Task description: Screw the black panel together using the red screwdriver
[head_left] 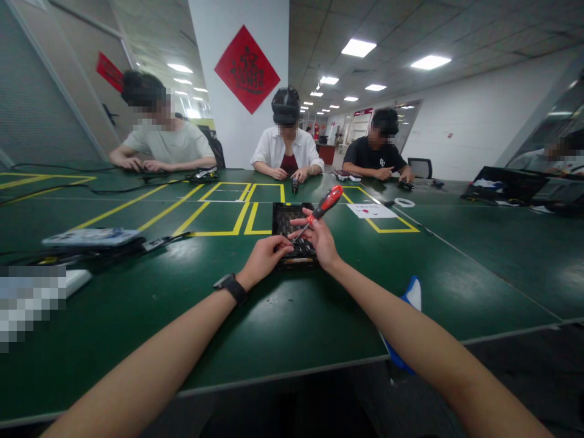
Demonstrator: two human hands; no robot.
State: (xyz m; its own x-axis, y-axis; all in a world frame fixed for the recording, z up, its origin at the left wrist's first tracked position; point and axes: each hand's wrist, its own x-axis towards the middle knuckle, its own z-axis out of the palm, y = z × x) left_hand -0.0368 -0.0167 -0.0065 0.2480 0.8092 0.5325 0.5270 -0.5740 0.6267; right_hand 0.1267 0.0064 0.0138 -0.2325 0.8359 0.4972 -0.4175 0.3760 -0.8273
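Note:
A screwdriver with a red and black handle leans across my right hand. Its handle points up and to the right, and its thin shaft slants down to the left between my fingers. My left hand, with a dark watch on the wrist, is pinched close to the shaft's lower end. What those fingertips hold is too small to make out. Beneath both hands lies an open black case with many small dark pieces in it; my right hand covers part of it.
A blue and white object lies partly behind my right forearm. Cables and a flat light-blue device are at left. A white paper and a tape roll lie at right. Several people sit across the green table.

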